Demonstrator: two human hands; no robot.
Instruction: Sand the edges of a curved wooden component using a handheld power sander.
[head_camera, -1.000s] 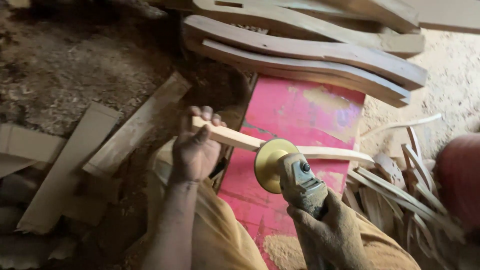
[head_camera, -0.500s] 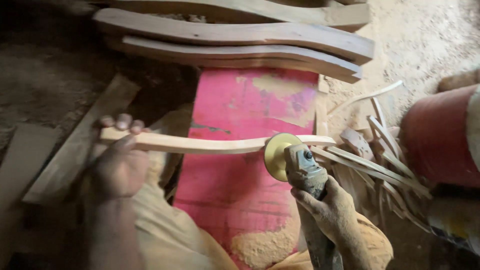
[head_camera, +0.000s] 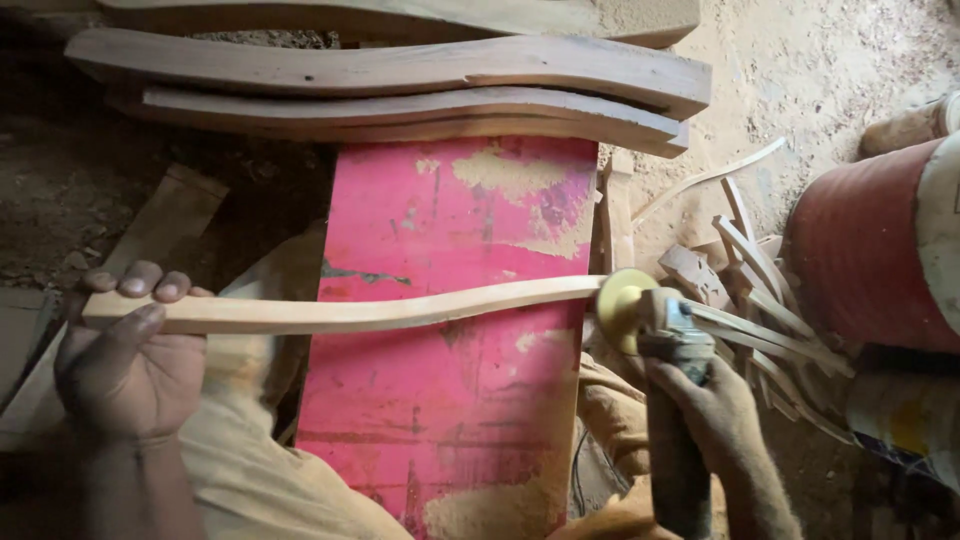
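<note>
Red board (head_camera: 450, 330) edge-flanked by stacked curved planks (head_camera: 400, 85) above and offcut strips (head_camera: 760, 300) right, curved wooden slat (head_camera: 370, 308) spanning it crosswise, left hand (head_camera: 125, 365) clenched round slat's left end, right hand (head_camera: 715, 410) gripping angle grinder (head_camera: 672, 345), yellow disc (head_camera: 618, 308) touching slat's right end.

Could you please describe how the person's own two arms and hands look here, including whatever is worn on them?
Both hands are bare, with no gloves, rings or watch visible. The left hand and its forearm are uncovered; no sleeve shows in the view. The right hand and forearm are likewise bare and coated in fine, pale sawdust. Tan-yellow clothing, also dusted, shows on the person's lap below the arms.
</note>
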